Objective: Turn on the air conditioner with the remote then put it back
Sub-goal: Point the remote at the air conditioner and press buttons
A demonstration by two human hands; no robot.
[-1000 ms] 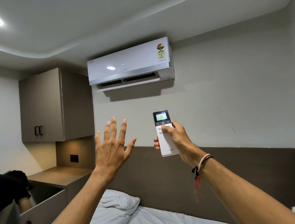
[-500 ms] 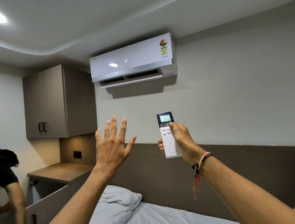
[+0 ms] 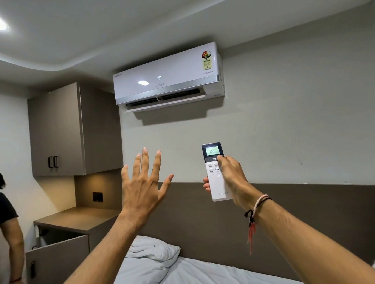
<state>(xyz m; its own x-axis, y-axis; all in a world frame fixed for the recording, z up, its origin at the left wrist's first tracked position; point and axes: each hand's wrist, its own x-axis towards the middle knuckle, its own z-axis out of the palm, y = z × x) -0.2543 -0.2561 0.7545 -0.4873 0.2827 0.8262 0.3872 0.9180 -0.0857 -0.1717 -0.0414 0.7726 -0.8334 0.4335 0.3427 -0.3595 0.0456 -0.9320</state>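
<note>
A white air conditioner (image 3: 168, 76) hangs high on the wall, its flap open and its panel showing 19. My right hand (image 3: 230, 176) holds a white remote (image 3: 216, 184) upright below it, thumb on the buttons just under the lit screen, which reads 20. My left hand (image 3: 144, 185) is raised to the left of the remote, palm forward, fingers spread, holding nothing.
A bed with white sheets and a pillow (image 3: 151, 263) lies below against a brown headboard (image 3: 300, 218). A wall cupboard (image 3: 69, 131) and a low cabinet (image 3: 63, 259) with an open door stand at the left. Another person (image 3: 2, 223) bends at the far left edge.
The remote's screen went from 19 to 20 and my thumb shifted up on the buttons. The air conditioner's panel now shows 19. The person at the left rose into view.
</note>
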